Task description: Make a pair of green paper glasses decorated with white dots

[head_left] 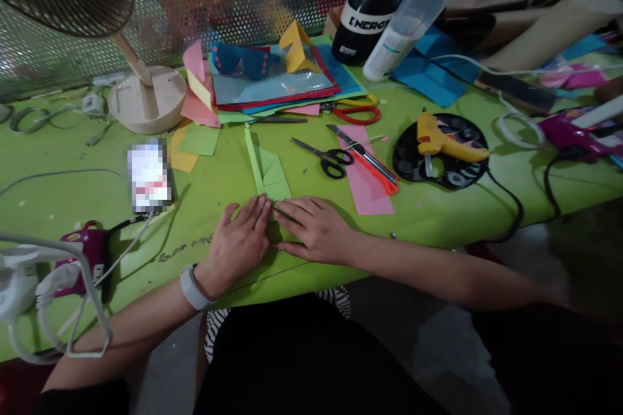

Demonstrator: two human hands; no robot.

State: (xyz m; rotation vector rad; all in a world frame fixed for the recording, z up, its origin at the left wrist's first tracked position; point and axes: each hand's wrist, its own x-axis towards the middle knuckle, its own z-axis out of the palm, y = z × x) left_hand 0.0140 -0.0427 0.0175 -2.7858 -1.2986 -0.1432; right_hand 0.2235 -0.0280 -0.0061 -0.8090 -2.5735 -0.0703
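A folded piece of light green paper (275, 178) lies on the green table, a narrow strip of it standing up along its left side. My left hand (242, 237) lies palm down, fingers stretched out and tips on the paper's near left corner. From the other side my right hand (314, 228) rests flat, fingers extended over the near edge of the same paper. The fingertips of both hands almost meet, and they hide that edge. Black-handled scissors (324, 157) lie open beyond my right hand, near a red-orange utility knife (372, 165) on a pink paper strip (365, 191).
A yellow glue gun (445, 139) rests on a black palette-shaped tray (403, 159). Left are a phone (150, 175), a fan (148, 100) and a purple power socket (85, 256) with cables. At the back stand paper sheets (272, 87) and a black bottle (365, 19).
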